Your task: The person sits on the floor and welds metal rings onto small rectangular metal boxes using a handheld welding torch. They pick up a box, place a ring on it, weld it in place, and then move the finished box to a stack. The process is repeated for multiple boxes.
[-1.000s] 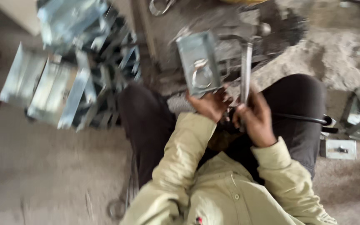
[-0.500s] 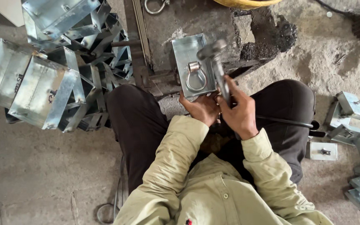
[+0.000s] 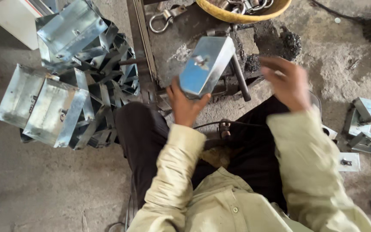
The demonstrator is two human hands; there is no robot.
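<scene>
My left hand (image 3: 185, 105) grips the near end of a small galvanised metal box (image 3: 205, 64), held tilted above a dark steel work plate (image 3: 172, 43), its closed bottom with a small fastener facing up. My right hand (image 3: 286, 83) is blurred, lifted to the right of the box, fingers apart and holding nothing. A dark metal rod (image 3: 239, 77) lies on the plate just under the box. Both sleeves are pale yellow.
A heap of finished metal boxes (image 3: 65, 86) lies at the left. Smaller metal parts (image 3: 368, 124) are scattered on the floor at the right. A yellow basin with ring fittings (image 3: 241, 8) sits at the top; a loose ring latch (image 3: 162, 19) lies on the plate.
The tool that my right hand held against the box is gone from it; that hand has swung out to the right. My left hand has turned the box over and lifted it.
</scene>
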